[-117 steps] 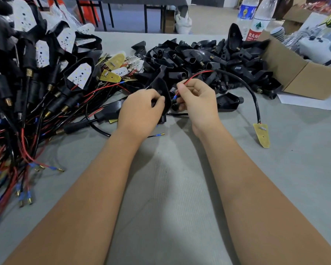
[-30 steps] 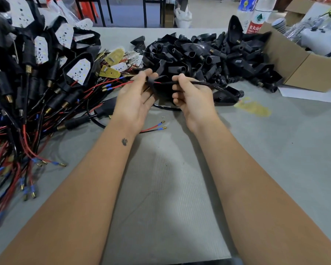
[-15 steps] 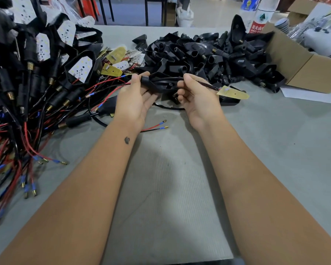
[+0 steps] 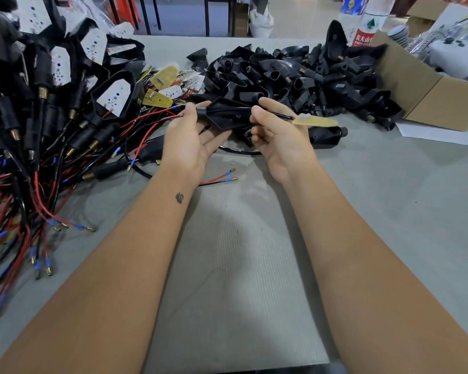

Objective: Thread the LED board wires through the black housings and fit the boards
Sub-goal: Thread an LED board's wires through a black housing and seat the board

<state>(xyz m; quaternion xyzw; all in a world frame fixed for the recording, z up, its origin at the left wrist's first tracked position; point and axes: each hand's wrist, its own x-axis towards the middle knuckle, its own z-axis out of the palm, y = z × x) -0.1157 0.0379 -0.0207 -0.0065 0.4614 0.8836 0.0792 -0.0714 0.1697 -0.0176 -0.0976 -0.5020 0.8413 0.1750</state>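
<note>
Grey table (image 4: 389, 238) nearest, both forearms reaching in. Loose red and black wire ends (image 4: 222, 179) lie on it just below the left wrist. Left hand (image 4: 189, 139) palm-up, fingers mostly straight under the black housing (image 4: 224, 117), thumb pressing its narrow neck end; red and black wires (image 4: 152, 117) exit that neck going left. Right hand (image 4: 278, 136) has thumb and forefinger pinching the black cable (image 4: 278, 115) right where it leaves the wide open end of the housing, other fingers loosely curled. Housing long axis runs roughly left-right, held above the table between the hands, neck pointing left, mouth pointing right. Yellow LED board (image 4: 315, 121) hangs on the cable just right of the right fingers, outside the housing, apart from its mouth, long axis also left-right, roughly in line with it. Right hand is nearer the board. Likely step: pull the slack through leftward so the board slides into the mouth. Further back: finished pile (image 4: 52, 90) on the left, empty housings heap (image 4: 295, 74) centre, cardboard box (image 4: 427, 101) right, bottles (image 4: 362, 20) behind.
</note>
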